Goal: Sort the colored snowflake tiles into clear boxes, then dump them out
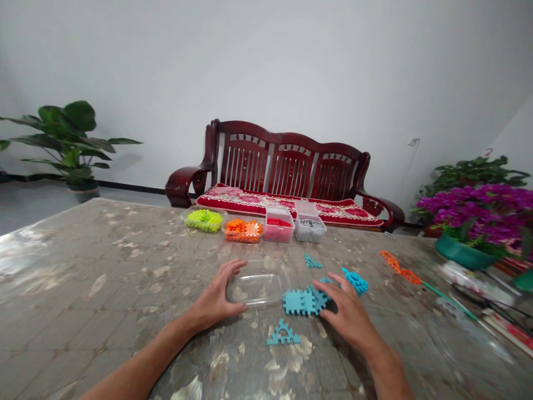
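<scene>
Your left hand (222, 290) spreads thumb and fingers across the left end of the clear tray (259, 289); whether it grips cannot be told. Your right hand (343, 308) arches over the right end of the blue pieces (298, 303), just beside the tray; grip unconfirmed. Risk: pushing the tray rightward could scatter them; a dragging wrist could sweep away the triangular blue piece (283, 336).

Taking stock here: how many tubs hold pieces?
4, in a far row, left to right: lime-piece tub, orange-piece tub, red-piece tub, grey-piece tub.
</scene>
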`<action>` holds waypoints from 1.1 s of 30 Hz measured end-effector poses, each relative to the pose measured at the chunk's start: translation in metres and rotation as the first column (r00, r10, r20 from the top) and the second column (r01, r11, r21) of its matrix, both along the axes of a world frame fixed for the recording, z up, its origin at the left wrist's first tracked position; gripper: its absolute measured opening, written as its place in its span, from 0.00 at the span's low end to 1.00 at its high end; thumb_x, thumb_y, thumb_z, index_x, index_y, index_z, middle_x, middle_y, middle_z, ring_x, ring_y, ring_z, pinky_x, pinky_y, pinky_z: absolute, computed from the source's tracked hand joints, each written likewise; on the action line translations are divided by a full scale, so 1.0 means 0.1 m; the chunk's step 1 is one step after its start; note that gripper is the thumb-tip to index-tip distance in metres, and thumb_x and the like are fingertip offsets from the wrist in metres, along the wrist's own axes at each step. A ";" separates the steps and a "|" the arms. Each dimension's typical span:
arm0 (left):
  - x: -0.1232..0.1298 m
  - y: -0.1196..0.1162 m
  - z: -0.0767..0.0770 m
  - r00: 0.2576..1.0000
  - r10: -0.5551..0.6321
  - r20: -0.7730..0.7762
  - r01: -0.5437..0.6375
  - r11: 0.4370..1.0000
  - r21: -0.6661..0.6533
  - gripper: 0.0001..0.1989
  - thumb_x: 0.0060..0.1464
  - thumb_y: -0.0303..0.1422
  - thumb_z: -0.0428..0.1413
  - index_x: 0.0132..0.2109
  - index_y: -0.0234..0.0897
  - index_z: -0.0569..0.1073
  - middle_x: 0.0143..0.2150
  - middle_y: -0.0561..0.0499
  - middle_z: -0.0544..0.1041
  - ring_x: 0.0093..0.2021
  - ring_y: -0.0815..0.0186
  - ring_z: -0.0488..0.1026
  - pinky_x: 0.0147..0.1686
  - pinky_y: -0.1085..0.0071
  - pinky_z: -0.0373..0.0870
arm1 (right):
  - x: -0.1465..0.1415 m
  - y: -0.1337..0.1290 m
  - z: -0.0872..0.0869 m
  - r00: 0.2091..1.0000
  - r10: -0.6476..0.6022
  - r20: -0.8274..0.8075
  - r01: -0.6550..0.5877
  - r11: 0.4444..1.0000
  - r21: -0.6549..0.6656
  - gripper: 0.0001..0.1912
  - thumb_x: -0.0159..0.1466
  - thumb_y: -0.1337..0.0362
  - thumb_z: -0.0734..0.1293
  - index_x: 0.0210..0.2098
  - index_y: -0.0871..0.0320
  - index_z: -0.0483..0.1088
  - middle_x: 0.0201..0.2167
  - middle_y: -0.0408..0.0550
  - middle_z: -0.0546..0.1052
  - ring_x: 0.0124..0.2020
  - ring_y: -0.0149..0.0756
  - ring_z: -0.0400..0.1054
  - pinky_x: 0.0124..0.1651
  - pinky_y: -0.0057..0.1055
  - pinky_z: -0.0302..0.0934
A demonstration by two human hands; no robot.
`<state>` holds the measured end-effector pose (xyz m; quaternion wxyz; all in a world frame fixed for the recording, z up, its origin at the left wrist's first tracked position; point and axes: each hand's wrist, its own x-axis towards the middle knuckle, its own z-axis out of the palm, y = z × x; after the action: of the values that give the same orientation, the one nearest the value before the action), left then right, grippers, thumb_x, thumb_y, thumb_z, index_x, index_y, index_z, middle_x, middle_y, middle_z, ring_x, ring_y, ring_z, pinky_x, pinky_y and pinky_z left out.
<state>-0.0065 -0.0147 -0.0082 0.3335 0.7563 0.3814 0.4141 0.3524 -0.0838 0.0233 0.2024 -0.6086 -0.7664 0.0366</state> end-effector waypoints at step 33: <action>-0.01 -0.07 0.09 0.977 -0.210 0.030 0.212 0.970 -0.120 0.51 0.42 0.49 0.68 0.69 0.43 0.54 0.67 0.41 0.57 0.65 0.47 0.62 0.65 0.50 0.58 | 0.49 0.07 -0.27 0.971 -0.182 -0.155 0.145 0.964 -0.223 0.38 0.52 0.66 0.65 0.63 0.59 0.64 0.61 0.55 0.70 0.62 0.46 0.62 0.66 0.46 0.54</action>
<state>-0.0075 -0.0217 0.0011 0.4243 0.7671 0.3208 0.3585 0.4013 -0.0768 -0.0037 0.2052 -0.6824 -0.6846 0.1536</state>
